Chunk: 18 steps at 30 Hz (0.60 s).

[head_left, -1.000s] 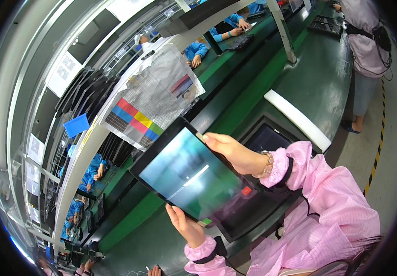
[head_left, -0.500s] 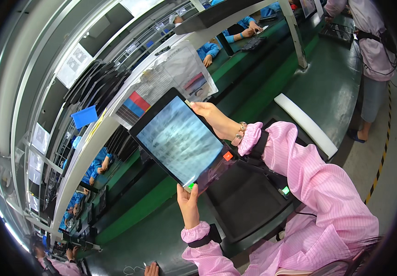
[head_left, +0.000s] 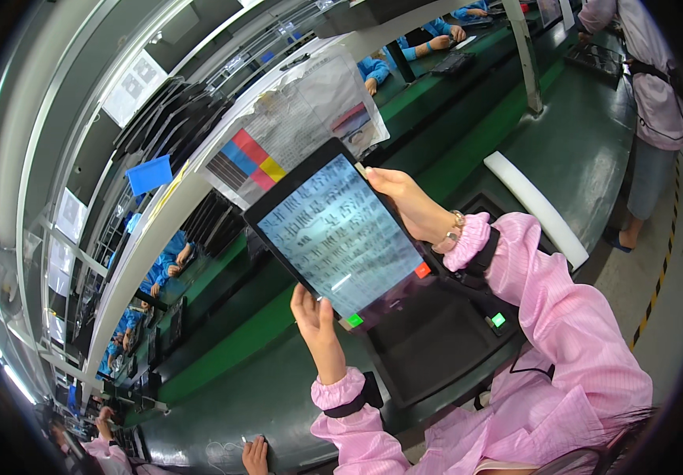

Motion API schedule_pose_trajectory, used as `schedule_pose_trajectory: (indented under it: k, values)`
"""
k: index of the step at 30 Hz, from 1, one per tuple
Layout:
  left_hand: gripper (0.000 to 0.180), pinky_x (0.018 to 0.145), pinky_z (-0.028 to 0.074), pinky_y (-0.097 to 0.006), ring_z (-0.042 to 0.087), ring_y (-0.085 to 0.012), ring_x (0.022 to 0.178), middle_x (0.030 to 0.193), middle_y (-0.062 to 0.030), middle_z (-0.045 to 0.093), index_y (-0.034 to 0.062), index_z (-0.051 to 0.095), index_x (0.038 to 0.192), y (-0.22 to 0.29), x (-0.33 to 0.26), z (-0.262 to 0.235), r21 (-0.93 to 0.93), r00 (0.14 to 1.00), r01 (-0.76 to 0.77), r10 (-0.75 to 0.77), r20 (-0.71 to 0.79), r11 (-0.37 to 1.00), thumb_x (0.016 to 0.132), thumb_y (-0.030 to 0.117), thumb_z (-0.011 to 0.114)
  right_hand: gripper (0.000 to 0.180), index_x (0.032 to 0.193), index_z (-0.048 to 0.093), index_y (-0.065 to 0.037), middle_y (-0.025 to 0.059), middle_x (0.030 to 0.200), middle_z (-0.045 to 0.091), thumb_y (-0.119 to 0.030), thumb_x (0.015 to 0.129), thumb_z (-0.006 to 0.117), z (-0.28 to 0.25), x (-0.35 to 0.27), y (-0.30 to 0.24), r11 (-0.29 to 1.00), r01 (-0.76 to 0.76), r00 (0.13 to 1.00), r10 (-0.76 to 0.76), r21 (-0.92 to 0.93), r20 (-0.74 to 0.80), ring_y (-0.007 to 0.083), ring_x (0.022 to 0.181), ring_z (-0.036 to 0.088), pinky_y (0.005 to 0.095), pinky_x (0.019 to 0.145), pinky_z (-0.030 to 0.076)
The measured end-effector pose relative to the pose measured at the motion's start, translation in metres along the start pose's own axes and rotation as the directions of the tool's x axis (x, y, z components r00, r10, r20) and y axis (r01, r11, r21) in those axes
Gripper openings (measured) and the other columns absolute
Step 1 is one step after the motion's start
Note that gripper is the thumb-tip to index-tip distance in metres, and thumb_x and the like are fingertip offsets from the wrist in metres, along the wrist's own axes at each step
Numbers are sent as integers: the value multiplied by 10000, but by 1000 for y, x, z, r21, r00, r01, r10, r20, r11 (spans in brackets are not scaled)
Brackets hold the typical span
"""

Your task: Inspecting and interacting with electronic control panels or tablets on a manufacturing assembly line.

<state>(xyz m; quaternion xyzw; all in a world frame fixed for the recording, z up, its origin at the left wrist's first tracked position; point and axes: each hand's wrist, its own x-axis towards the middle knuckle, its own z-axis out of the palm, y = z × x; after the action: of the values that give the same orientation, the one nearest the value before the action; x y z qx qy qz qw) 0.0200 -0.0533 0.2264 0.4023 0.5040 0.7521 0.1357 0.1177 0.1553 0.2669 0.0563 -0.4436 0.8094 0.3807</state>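
Observation:
A tablet-like panel (head_left: 329, 229) with a black frame and a lit bluish-white screen hangs tilted in the air before me. Dark rows of characters fill its screen. My right hand (head_left: 409, 202) grips the upper right edge, thumb in front. At the lower left edge, my left hand (head_left: 316, 332) has its thumb near the rim, with fingertips reaching behind the frame. A red tab (head_left: 423, 271) and a green tab (head_left: 354, 321) show at the panel's bottom corners. Below it on the bench lies a black tray (head_left: 420, 364), partly covered by the panel.
A white foam strip (head_left: 535, 207) lies right of the tray on the green bench (head_left: 310, 404). Printed sheets (head_left: 302, 111) hang on a pale rail behind the panel. Another person's hand (head_left: 255, 457) rests at lower left. A co-worker (head_left: 658, 75) stands at far right.
The panel and both hands have moved slightly right in view. The screen's rows, blurred before, are now sharper. My left fingers have shifted up along the panel's edge.

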Motion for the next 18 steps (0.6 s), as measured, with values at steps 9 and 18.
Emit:
schedule_pose_trajectory:
  k: [9,18]
  values:
    - [411,905,352,-257,515,-127,980,1093,-110,572,-7,353,1268,16,-1,11,71,986,66,-54,-160,995,935,169,518,302,1116,557,-12,-11,1026,601,-254,973,450,3,-57,-2,995,45,998,-49,-86,-41,33,888,545,198,791,441]
    - [565,925,328,-264,484,-140,1021,1151,-121,526,-5,242,1378,22,-23,5,166,987,-47,71,-143,985,934,233,500,265,1053,560,-26,-42,958,577,-258,971,460,14,-66,-13,994,14,997,-22,-111,-68,11,894,517,182,795,419]
